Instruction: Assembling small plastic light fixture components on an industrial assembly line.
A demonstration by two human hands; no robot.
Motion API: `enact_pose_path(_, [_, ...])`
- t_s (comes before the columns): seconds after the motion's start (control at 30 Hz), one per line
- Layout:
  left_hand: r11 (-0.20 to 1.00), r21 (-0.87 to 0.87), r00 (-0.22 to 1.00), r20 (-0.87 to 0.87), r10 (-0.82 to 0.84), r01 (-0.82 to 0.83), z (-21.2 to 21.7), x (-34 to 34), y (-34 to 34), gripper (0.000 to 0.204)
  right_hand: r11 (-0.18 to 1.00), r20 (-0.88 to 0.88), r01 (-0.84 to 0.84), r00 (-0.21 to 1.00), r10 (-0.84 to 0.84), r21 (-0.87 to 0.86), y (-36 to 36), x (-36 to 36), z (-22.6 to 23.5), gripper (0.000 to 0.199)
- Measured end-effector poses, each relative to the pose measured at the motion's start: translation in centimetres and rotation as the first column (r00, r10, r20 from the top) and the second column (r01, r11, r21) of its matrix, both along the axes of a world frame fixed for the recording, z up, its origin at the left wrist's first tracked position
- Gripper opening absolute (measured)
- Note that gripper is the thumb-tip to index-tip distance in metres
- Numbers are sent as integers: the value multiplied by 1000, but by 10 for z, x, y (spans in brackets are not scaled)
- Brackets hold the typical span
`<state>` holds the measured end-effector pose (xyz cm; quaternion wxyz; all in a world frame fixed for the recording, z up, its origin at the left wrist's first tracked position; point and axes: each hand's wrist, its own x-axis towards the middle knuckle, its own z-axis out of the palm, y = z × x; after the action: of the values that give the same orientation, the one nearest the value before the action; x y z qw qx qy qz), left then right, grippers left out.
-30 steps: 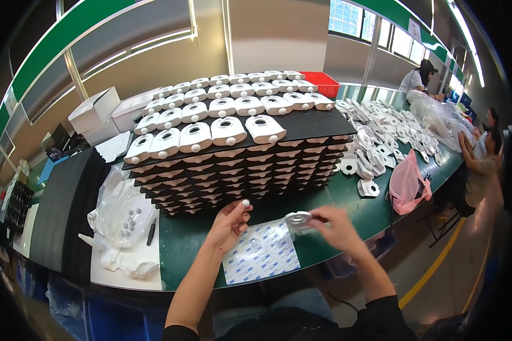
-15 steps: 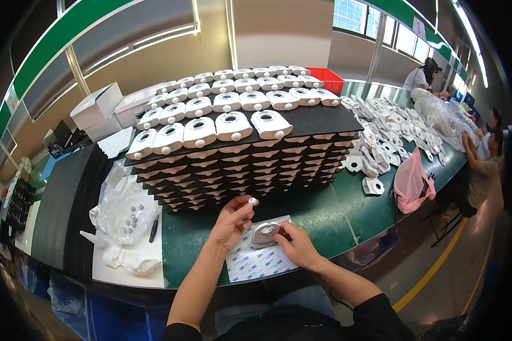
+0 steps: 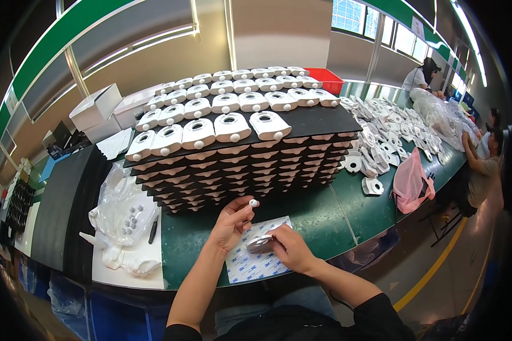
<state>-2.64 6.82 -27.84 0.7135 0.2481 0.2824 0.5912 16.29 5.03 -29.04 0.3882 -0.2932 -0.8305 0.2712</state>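
Note:
Between the thumb and fingertips of my left hand (image 3: 233, 222) is a small white ball-like knob (image 3: 253, 203), held up just in front of the stack. My right hand (image 3: 293, 249) grips a white plastic housing (image 3: 259, 244), tilted over a white sheet with blue print (image 3: 255, 264). Fingers cover part of the housing, and its far side is hidden. In front of my hands, rows of similar white housings (image 3: 198, 134) with round openings and white knobs at their near ends lie on a tall stack of black trays (image 3: 324, 128).
A plastic bag (image 3: 116, 199) with loose knobs and a black pen (image 3: 153, 231) lie to the left, beside black sheets (image 3: 68, 210). On the right are a heap of white housings (image 3: 381, 128), a pink mesh bag (image 3: 412, 182) and a red bin (image 3: 327, 82). Other people work further right.
My right hand has turned the housing, so it is now tilted more on edge and its opening shows less. The left hand holds the knob almost in the same place.

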Motion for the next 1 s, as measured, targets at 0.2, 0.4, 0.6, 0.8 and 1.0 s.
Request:
enact_pose_path(0.2, [999,34,994,-106,-19,23,4,3,-3,31,766,-410,-218,910,-65,-605,8,9,-10,12])
enact_pose_path(0.4, [988,137,885,-465,-3,75,8,13,-6,24,533,-725,-520,617,-305,-667,24,16,-8,17])
enact_pose_path(0.6, [969,212,847,-532,9,123,12,19,-7,26,515,-745,-558,602,-289,-651,24,17,-8,18])
enact_pose_path(0.8, [970,215,831,-556,26,114,7,15,-7,26,529,-730,-530,616,-296,-663,24,13,-7,15])
enact_pose_path(1.0, [960,250,814,-579,46,124,6,18,-6,25,582,-719,-483,637,-280,-654,24,15,-8,15])
